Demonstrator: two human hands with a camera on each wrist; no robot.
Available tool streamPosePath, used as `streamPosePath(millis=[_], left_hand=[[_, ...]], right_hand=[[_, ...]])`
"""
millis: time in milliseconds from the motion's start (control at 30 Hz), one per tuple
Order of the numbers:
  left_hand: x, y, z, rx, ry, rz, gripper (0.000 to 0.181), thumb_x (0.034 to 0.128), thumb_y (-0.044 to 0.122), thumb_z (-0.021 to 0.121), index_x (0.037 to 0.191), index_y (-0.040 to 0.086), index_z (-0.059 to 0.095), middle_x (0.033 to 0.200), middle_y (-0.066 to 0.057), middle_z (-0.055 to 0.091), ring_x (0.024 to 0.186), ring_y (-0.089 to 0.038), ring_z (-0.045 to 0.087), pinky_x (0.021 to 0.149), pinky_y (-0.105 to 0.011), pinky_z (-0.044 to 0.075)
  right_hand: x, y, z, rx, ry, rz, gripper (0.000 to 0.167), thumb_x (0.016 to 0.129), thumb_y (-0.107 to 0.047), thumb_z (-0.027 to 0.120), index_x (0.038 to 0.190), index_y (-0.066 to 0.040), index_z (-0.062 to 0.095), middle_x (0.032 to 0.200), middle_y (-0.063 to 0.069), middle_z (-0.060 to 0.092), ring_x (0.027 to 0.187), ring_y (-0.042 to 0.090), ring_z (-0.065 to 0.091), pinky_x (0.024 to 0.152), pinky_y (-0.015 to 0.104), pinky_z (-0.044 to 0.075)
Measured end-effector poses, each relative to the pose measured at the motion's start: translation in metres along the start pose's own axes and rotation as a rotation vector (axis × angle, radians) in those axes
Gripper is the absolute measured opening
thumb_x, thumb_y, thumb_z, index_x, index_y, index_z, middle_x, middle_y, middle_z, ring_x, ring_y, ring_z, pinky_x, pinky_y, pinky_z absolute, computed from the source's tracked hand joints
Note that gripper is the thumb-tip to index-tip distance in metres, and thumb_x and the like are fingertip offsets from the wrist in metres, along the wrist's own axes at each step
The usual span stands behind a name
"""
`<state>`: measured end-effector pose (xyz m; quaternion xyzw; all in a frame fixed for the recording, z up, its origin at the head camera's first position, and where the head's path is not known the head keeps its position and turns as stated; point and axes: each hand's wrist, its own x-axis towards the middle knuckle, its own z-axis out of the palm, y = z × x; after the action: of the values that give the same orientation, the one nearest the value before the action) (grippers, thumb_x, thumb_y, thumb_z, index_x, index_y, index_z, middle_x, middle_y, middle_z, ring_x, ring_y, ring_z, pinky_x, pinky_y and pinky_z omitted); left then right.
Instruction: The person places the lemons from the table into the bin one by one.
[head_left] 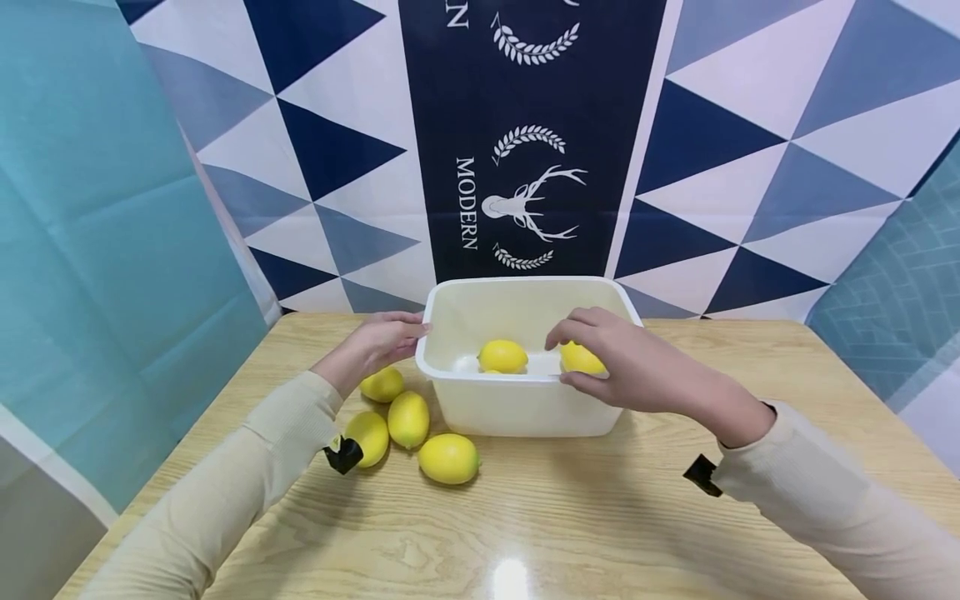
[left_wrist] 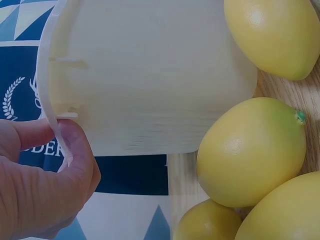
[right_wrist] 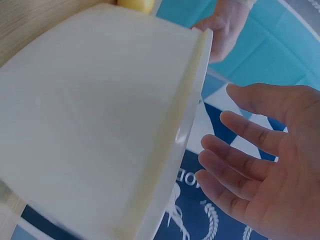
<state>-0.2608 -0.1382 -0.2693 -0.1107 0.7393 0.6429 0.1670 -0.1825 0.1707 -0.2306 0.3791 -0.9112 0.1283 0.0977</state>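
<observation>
A white plastic bin (head_left: 525,410) stands on the table, lemons inside it. My left hand (head_left: 381,337) pinches its left rim between thumb and fingers, plainly seen in the left wrist view. Over the bin's right front rim hovers my right hand (head_left: 626,362), its fingers spread and relaxed. The right wrist view shows nothing in that palm. One lemon (head_left: 502,357) lies mid-bin, another lemon (head_left: 579,358) is partly covered by my right hand, and a sliver of a third shows behind the front rim.
Several lemons lie on the wooden table (head_left: 525,508) left of the bin, among them a lemon (head_left: 448,458) near its front left corner and a lemon (head_left: 408,419) against its side. A patterned cloth (head_left: 345,167) hangs behind the table.
</observation>
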Motion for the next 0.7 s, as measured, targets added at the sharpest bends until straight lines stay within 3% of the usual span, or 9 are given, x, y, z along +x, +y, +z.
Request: streamPosePath(millis=[400, 600, 700], left_hand=[[0.001, -0.010, -0.008, -0.031, -0.093, 0.061, 0.052, 0.0981, 0.018, 0.054, 0.145, 0.005, 0.038, 0.146, -0.016, 0.044, 0.124, -0.026, 0.049, 0.114, -0.035, 0.040], [0.000, -0.012, -0.008, -0.027, -0.102, 0.094, 0.052, 0.0981, 0.021, 0.055, 0.145, 0.006, 0.039, 0.146, -0.016, 0.046, 0.131, -0.029, 0.050, 0.113, -0.036, 0.041], [-0.002, -0.015, -0.009, -0.010, -0.075, 0.118, 0.051, 0.0978, 0.023, 0.055, 0.143, 0.005, 0.042, 0.144, -0.016, 0.048, 0.131, -0.029, 0.051, 0.110, -0.035, 0.044]], right_hand=[[-0.008, 0.032, -0.013, -0.007, 0.086, 0.033, 0.032, 0.083, -0.011, 0.074, 0.112, -0.010, 0.063, 0.110, 0.004, 0.066, 0.101, 0.021, 0.060, 0.086, 0.042, 0.054], [-0.013, 0.047, -0.018, -0.016, 0.125, 0.056, 0.031, 0.084, -0.010, 0.073, 0.113, -0.009, 0.063, 0.111, 0.006, 0.067, 0.102, 0.023, 0.060, 0.086, 0.046, 0.053], [-0.015, 0.053, -0.018, -0.008, 0.136, 0.067, 0.031, 0.084, -0.010, 0.072, 0.114, -0.008, 0.063, 0.112, 0.008, 0.067, 0.101, 0.025, 0.061, 0.085, 0.047, 0.054]])
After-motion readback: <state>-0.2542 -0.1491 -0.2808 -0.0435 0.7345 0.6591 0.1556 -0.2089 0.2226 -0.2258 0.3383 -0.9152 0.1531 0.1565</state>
